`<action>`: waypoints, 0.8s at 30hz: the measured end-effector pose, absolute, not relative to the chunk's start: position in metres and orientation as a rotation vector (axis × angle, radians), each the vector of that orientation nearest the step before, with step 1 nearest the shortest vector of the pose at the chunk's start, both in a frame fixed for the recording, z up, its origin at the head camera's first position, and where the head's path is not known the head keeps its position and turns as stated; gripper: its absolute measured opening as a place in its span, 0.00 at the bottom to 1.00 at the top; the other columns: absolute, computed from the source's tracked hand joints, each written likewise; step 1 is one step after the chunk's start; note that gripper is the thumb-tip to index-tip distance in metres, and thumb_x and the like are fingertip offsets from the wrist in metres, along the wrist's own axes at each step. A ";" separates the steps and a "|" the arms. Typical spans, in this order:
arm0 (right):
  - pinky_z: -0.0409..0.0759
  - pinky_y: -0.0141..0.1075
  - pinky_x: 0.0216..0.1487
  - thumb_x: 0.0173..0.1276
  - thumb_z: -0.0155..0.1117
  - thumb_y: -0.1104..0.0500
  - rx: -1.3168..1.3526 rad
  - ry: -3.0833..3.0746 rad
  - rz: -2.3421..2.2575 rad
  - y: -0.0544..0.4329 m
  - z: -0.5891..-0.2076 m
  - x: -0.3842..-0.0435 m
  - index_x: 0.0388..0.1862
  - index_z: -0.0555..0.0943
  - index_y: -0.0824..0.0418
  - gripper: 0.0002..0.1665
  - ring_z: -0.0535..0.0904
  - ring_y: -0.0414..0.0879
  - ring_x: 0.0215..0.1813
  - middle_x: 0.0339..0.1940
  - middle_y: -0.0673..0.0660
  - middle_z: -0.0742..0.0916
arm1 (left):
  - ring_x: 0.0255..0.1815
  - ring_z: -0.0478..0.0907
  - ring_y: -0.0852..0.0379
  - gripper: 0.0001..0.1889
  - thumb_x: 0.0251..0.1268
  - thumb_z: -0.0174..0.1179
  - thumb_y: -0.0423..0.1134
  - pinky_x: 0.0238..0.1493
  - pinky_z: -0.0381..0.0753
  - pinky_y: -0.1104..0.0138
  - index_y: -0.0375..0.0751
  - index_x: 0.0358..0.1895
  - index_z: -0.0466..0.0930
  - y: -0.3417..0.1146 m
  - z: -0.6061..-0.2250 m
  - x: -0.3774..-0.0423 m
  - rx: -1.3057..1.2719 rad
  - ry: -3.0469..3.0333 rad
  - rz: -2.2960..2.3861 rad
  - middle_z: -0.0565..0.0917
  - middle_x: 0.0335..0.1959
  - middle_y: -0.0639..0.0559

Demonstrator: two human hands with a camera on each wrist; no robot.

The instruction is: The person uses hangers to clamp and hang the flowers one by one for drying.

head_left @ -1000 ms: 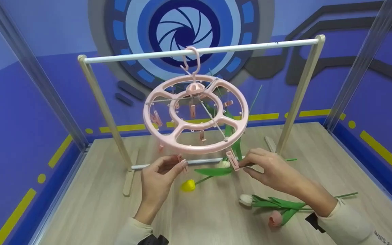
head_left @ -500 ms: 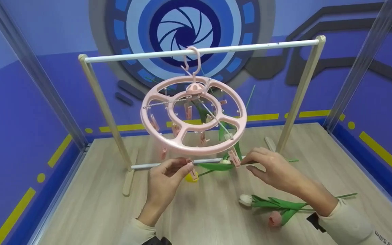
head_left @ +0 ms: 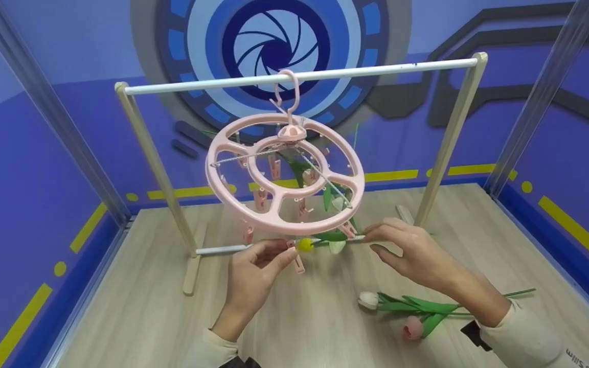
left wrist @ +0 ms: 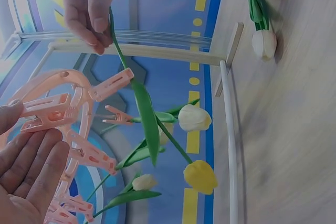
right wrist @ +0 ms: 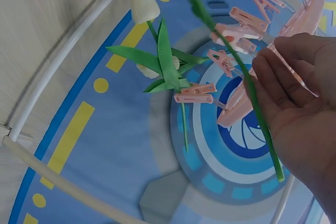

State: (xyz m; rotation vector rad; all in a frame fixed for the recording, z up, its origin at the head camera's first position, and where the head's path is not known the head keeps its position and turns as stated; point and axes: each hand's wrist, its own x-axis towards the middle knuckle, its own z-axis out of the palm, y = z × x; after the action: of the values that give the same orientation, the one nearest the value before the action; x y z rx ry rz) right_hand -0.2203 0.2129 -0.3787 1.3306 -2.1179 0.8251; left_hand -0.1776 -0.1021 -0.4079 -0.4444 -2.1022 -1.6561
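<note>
A round pink clip hanger (head_left: 320, 223) hangs by its hook from a white rail. My left hand (head_left: 256, 276) pinches a pink clothespin (left wrist: 50, 109) at the hanger's near side, thumb against its handle. Another clothespin (left wrist: 113, 84) grips the green stem (left wrist: 122, 56) of a yellow tulip (left wrist: 200, 177), whose bloom points down toward the table. My right hand (head_left: 412, 253) is at the free part of this stem, fingers fairly straight and fingertips right at it, thumb apart. White tulips (left wrist: 194, 117) hang from other clips behind.
A white tulip (head_left: 368, 300) and a pink tulip (head_left: 413, 327) lie on the table at right, below my right forearm. Wooden posts (head_left: 450, 138) carry the rail (head_left: 197, 85) on both sides. A lower white bar (head_left: 223, 249) runs behind my hands. Patterned walls enclose the table.
The hanger has turned and shifted slightly left. The yellow bloom has moved up and right. My left hand has moved right with its clothespin; my right hand has barely moved.
</note>
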 end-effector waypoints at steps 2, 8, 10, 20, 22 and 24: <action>0.79 0.23 0.57 0.57 0.75 0.82 1.342 -2.105 0.856 0.213 -0.378 -0.219 0.51 0.86 0.60 0.27 0.88 0.49 0.49 0.50 0.53 0.89 | 0.40 0.88 0.55 0.09 0.65 0.77 0.38 0.44 0.89 0.64 0.40 0.44 0.91 -0.102 -0.408 -0.178 -0.444 -2.104 -1.660 0.91 0.40 0.58; 0.79 0.23 0.57 0.58 0.75 0.81 1.358 -2.135 0.901 0.219 -0.380 -0.217 0.52 0.86 0.58 0.27 0.87 0.49 0.50 0.49 0.53 0.89 | 0.39 0.88 0.54 0.09 0.65 0.77 0.37 0.44 0.89 0.64 0.39 0.44 0.91 -0.101 -0.410 -0.179 -0.455 -2.086 -1.678 0.92 0.40 0.57; 0.80 0.23 0.55 0.58 0.75 0.80 1.354 -2.154 0.895 0.224 -0.384 -0.218 0.52 0.86 0.58 0.27 0.87 0.47 0.48 0.48 0.52 0.89 | 0.39 0.88 0.54 0.09 0.65 0.77 0.37 0.44 0.89 0.64 0.39 0.44 0.91 -0.101 -0.410 -0.179 -0.457 -2.086 -1.679 0.92 0.41 0.57; 0.87 0.31 0.48 0.65 0.76 0.74 1.219 -2.380 0.883 0.259 -0.405 -0.220 0.50 0.86 0.54 0.20 0.88 0.45 0.46 0.45 0.48 0.89 | 0.41 0.88 0.55 0.09 0.66 0.76 0.38 0.48 0.89 0.63 0.40 0.45 0.91 -0.102 -0.411 -0.179 -0.462 -2.104 -1.664 0.92 0.42 0.58; 0.87 0.33 0.46 0.67 0.76 0.72 1.173 -2.441 0.884 0.267 -0.410 -0.221 0.50 0.86 0.53 0.18 0.87 0.43 0.45 0.45 0.47 0.89 | 0.41 0.88 0.56 0.09 0.67 0.76 0.39 0.49 0.89 0.63 0.41 0.46 0.91 -0.102 -0.411 -0.179 -0.454 -2.115 -1.650 0.92 0.42 0.59; 0.87 0.34 0.46 0.69 0.75 0.69 1.122 -2.509 0.891 0.276 -0.414 -0.221 0.49 0.86 0.53 0.16 0.86 0.42 0.45 0.45 0.46 0.88 | 0.41 0.88 0.56 0.09 0.67 0.76 0.39 0.49 0.89 0.63 0.41 0.46 0.91 -0.102 -0.412 -0.179 -0.447 -2.119 -1.643 0.92 0.42 0.59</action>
State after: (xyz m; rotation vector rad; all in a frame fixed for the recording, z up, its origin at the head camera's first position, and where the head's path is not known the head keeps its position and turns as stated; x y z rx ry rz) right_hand -0.2207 0.2759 -0.4141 1.1219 -2.5090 0.8909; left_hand -0.1786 -0.1017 -0.4118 -0.4467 -2.1186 -1.6428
